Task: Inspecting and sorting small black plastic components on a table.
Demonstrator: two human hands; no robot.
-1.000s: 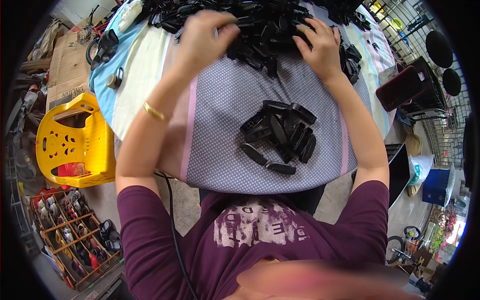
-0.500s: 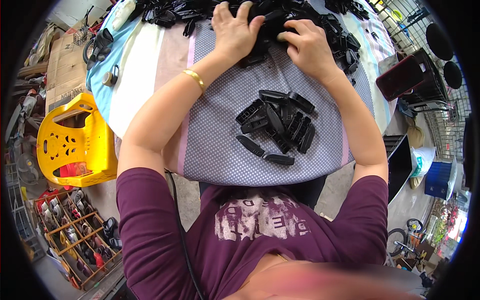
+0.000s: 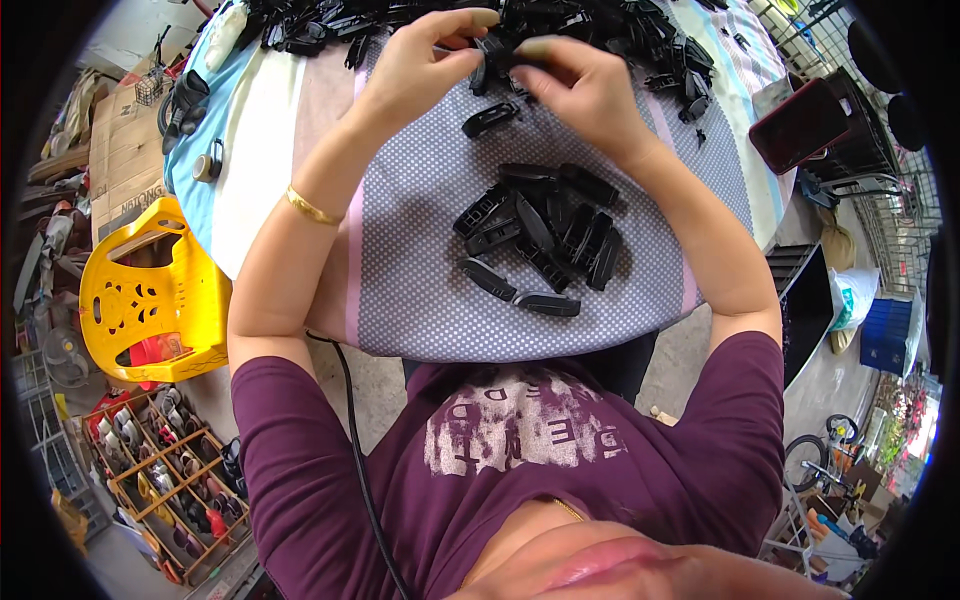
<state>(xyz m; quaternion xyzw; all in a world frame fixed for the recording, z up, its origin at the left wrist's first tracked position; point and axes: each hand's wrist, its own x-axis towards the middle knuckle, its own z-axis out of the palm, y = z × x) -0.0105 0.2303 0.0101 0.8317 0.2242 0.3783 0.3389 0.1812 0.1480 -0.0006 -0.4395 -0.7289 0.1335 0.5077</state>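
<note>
Along the far side of the table spreads a big pile of black plastic parts [image 3: 320, 28]. At its near edge my left hand [image 3: 425, 65] pinches a small black plastic part [image 3: 487, 50] between thumb and fingers. Close to it, on the right, my right hand [image 3: 590, 88] is closed with thumb and fingers brought together; what they hold, if anything, I cannot make out. A single black part [image 3: 490, 119] lies on the cloth below my hands. Nearer to me sits a small heap of long black parts [image 3: 538, 222], some showing slotted undersides.
A patterned tablecloth [image 3: 420, 315] covers the round table. A dark red phone [image 3: 798, 126] is at the right edge; a small round item [image 3: 207, 162] and dark straps [image 3: 185, 103] lie at the left. Beside the table stand a yellow plastic chair [image 3: 190, 330] and a shoe rack [image 3: 165, 465].
My hands have drawn back from the pile and come closer together. The left now grips a small black plastic part. A single part now shows apart on the cloth below them.
</note>
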